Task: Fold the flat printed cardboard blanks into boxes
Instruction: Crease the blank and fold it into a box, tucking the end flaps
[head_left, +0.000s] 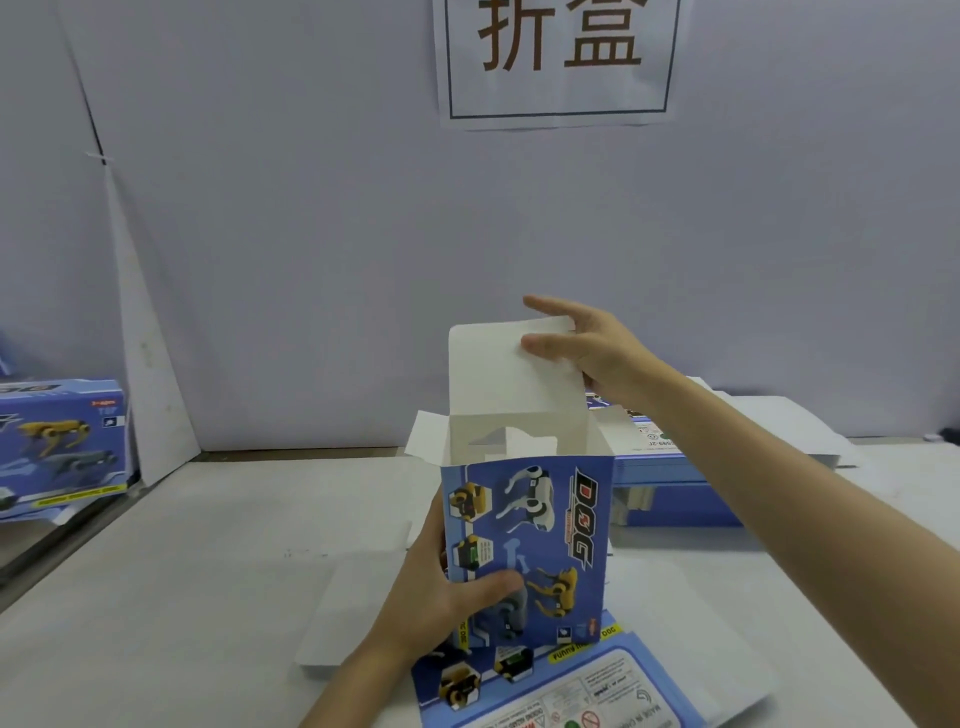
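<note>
A blue printed box (540, 525) with robot-dog pictures stands upright on the table, its top open. My left hand (441, 597) grips its lower left corner, thumb across the printed front. The white top flap (498, 374) stands up at the back. My right hand (587, 348) pinches that flap's right upper edge, with the thumb on the near face and the other fingers behind it. Small side flaps stick out at the left and right of the opening. A flat printed blank (597, 686) lies under the box, near the table's front.
A stack of flat blue blanks (685, 488) lies behind my right arm. A finished box (62, 447) stands at the far left. White flat cardboard (337, 618) lies to the left of the box. A grey wall with a paper sign (558, 57) closes the back.
</note>
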